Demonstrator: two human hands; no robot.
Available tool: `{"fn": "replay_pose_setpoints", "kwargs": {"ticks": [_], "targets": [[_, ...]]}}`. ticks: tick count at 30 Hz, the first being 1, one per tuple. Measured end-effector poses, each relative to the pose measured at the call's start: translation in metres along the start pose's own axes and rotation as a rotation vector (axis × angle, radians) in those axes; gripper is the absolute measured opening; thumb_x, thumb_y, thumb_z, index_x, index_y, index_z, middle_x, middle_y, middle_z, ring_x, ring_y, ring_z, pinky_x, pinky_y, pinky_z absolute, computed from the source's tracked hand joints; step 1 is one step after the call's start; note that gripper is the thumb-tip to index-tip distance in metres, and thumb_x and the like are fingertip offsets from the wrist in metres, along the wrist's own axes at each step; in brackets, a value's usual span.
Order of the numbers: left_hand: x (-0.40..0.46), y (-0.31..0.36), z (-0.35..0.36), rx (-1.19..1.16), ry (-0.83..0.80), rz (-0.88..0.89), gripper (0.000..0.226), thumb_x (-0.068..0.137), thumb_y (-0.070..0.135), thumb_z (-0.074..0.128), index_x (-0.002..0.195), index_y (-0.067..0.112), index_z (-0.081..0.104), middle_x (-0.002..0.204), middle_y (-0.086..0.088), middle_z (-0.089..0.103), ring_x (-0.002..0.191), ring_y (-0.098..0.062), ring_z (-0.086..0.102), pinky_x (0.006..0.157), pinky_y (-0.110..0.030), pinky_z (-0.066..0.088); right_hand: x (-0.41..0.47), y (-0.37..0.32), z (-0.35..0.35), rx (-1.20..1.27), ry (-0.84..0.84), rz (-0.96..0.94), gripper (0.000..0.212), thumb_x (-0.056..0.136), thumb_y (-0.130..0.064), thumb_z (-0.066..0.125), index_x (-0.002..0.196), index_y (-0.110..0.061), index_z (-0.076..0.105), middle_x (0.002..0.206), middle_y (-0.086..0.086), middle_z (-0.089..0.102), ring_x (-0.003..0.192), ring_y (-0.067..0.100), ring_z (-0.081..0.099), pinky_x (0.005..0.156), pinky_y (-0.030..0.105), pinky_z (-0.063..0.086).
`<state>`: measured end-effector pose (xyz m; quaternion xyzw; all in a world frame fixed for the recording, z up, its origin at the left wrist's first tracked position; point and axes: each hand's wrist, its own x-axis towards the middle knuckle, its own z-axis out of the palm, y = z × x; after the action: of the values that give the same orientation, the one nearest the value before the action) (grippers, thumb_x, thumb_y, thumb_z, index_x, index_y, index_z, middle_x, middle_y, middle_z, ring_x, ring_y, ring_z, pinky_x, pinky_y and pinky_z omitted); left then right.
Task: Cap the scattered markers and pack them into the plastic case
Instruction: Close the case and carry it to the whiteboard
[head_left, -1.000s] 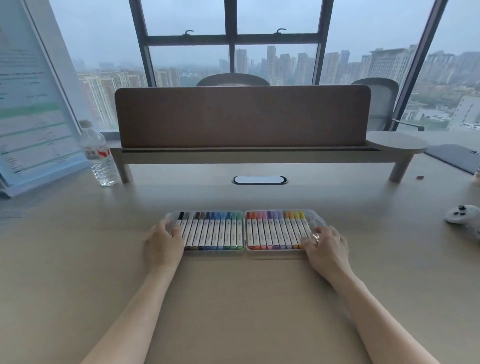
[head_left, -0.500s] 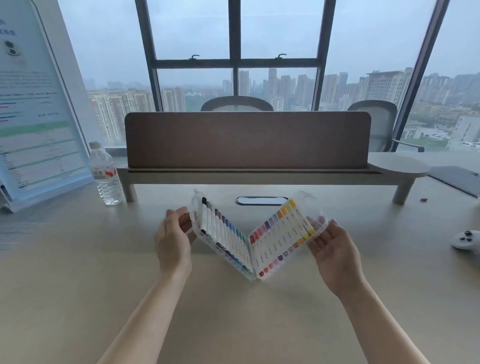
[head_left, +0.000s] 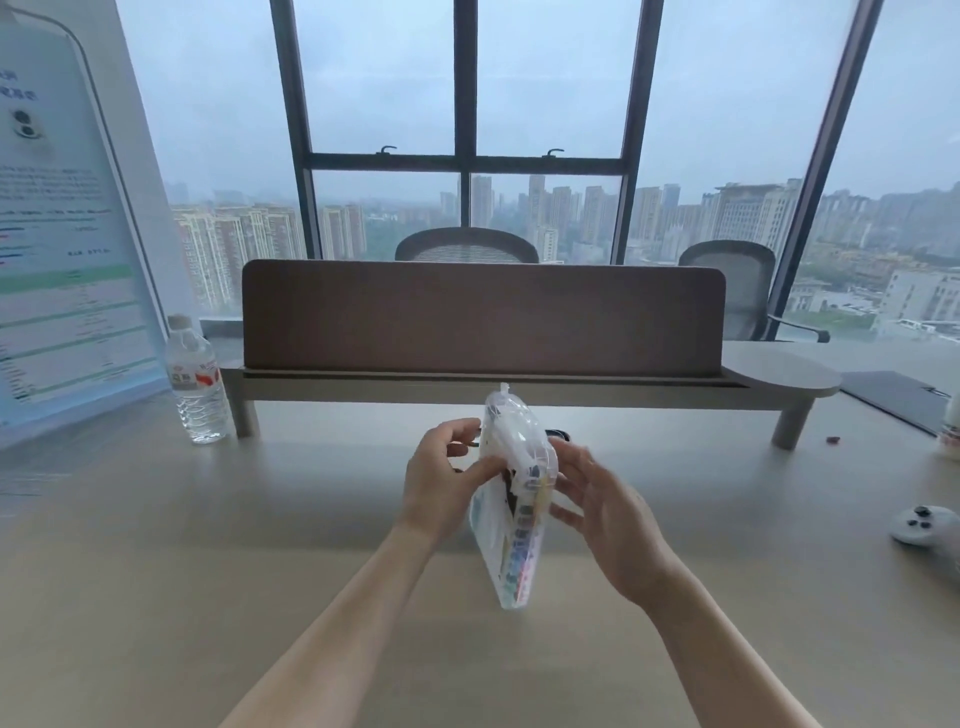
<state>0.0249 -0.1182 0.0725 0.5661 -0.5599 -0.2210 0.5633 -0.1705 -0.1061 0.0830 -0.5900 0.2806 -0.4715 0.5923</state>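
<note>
A water bottle (head_left: 197, 382) stands far to the left on the desk (head_left: 208, 545), beside a leaning printed board (head_left: 67, 234). A white controller (head_left: 922, 527) lies at the right edge. Behind the hands runs a brown divider panel (head_left: 483, 317) on a low shelf (head_left: 779, 376), and two chairs (head_left: 727, 280) stand before the large window (head_left: 467, 130) with city towers. Above the middle of the desk, the plastic case (head_left: 511, 499) is almost folded together, held on edge, with the coloured markers (head_left: 524, 545) visible inside. The left hand (head_left: 441, 483) pinches its left side with curled fingers; the right hand (head_left: 608, 514) presses its right side with nearly straight, spread fingers.
</note>
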Motion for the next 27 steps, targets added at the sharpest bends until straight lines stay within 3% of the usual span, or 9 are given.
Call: {"fn": "replay_pose_setpoints", "kwargs": {"ticks": [2,4,8,13,15,17,20,23,27], "targets": [[0.001,-0.006,0.0,0.027,0.008,-0.015,0.065,0.075,0.042,0.085,0.131,0.027,0.055,0.124,0.016,0.058,0.111,-0.003,0.055,0.085,-0.022,0.049,-0.003,-0.002,-0.005,-0.025,-0.046,-0.034,0.044,0.095,-0.038,0.046,0.132,-0.021,0.061,0.13,0.003,0.066,0.122,0.022,0.06,0.103,0.044,0.045],[0.001,-0.013,0.0,0.035,-0.01,-0.034,0.082,0.073,0.049,0.085,0.142,0.025,0.048,0.134,0.017,0.052,0.12,-0.004,0.049,0.094,-0.025,0.045,-0.005,-0.002,-0.01,-0.035,-0.093,-0.07,0.045,0.093,-0.025,0.056,0.136,-0.014,0.054,0.129,0.008,0.066,0.12,0.025,0.062,0.1,0.039,0.05],[-0.003,-0.012,-0.003,-0.004,-0.08,-0.105,0.107,0.059,0.065,0.081,0.148,0.023,0.041,0.137,0.019,0.047,0.129,-0.004,0.043,0.107,-0.033,0.041,-0.007,-0.003,-0.014,-0.046,-0.128,-0.091,0.043,0.09,-0.003,0.064,0.132,-0.006,0.056,0.123,0.017,0.068,0.113,0.027,0.065,0.092,0.03,0.053],[-0.005,-0.023,-0.014,-0.168,-0.273,-0.167,0.05,0.074,0.041,0.084,0.12,0.033,0.066,0.12,0.014,0.071,0.116,-0.013,0.065,0.1,-0.041,0.053,-0.005,-0.004,-0.018,-0.097,-0.072,-0.124,0.036,0.089,-0.005,0.062,0.125,-0.005,0.063,0.119,0.017,0.07,0.109,0.028,0.067,0.091,0.031,0.053],[-0.006,-0.026,-0.018,-0.194,-0.237,-0.17,0.037,0.079,0.028,0.084,0.113,0.032,0.068,0.11,0.012,0.074,0.11,-0.014,0.067,0.09,-0.029,0.056,-0.006,-0.004,-0.019,-0.128,-0.054,-0.126,0.033,0.091,-0.009,0.06,0.124,-0.009,0.065,0.118,0.013,0.071,0.109,0.027,0.067,0.091,0.029,0.052],[-0.01,-0.022,-0.021,-0.188,-0.185,-0.159,0.036,0.077,0.02,0.086,0.107,0.031,0.069,0.101,0.014,0.075,0.1,-0.011,0.068,0.077,-0.019,0.055,-0.006,-0.004,-0.019,-0.13,-0.053,-0.13,0.03,0.097,-0.014,0.056,0.125,-0.012,0.067,0.123,0.01,0.07,0.115,0.026,0.064,0.097,0.034,0.05],[-0.014,-0.022,-0.019,-0.171,-0.146,-0.166,0.042,0.07,0.017,0.09,0.104,0.029,0.07,0.096,0.014,0.075,0.09,-0.008,0.069,0.071,-0.019,0.056,-0.008,-0.004,-0.018,-0.123,-0.094,-0.14,0.032,0.099,-0.016,0.057,0.13,-0.012,0.064,0.127,0.01,0.068,0.119,0.026,0.062,0.103,0.036,0.049],[-0.023,-0.018,-0.019,-0.226,-0.14,-0.17,0.049,0.065,0.011,0.093,0.106,0.02,0.069,0.095,0.007,0.077,0.086,-0.01,0.072,0.068,-0.023,0.058,-0.008,-0.001,-0.013,-0.191,-0.018,-0.173,0.042,0.088,-0.011,0.064,0.13,-0.015,0.06,0.117,0.008,0.072,0.107,0.02,0.068,0.094,0.031,0.054],[-0.034,-0.005,-0.019,-0.277,-0.093,-0.067,0.051,0.07,0.015,0.09,0.11,0.021,0.06,0.095,0.008,0.074,0.085,-0.01,0.07,0.066,-0.023,0.056,-0.005,0.004,-0.009,-0.282,0.097,-0.226,0.037,0.092,0.003,0.062,0.12,-0.02,0.064,0.098,-0.004,0.076,0.087,0.011,0.07,0.08,0.021,0.054]]}}
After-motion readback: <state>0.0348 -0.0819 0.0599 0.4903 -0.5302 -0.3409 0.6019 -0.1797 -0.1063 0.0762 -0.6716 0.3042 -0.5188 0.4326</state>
